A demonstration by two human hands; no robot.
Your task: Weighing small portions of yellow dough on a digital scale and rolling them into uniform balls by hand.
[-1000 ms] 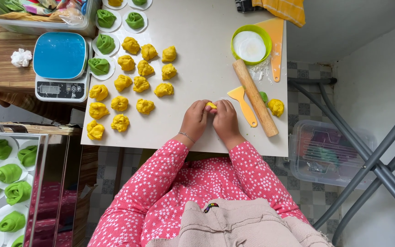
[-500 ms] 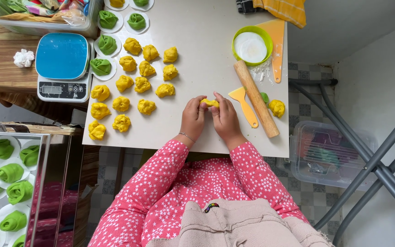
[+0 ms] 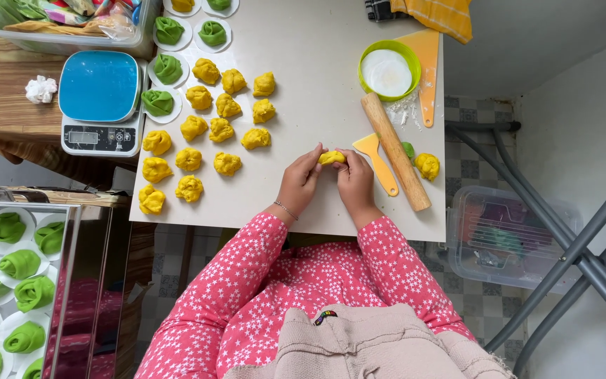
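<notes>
Both hands, left and right, grip clamped on yellow dough piece, rolling pin just beside.

- Kitchen scale: far left, on the wooden side table just beside the white worktop. Rounded square blue weighing plate, white body; along its near edge a dark strip with a small grey rectangular display screen. Reading too small to tell.
- Clear plastic tub: far left corner, beyond the scale. Holds crumpled bags and wrappers in green, tan and mixed colours.
- Clear plastic lidded box: right, on the tiled floor below the worktop's edge. Rectangular; contents blurred, pinkish and green.
- Labels, signs: none seen.
</notes>
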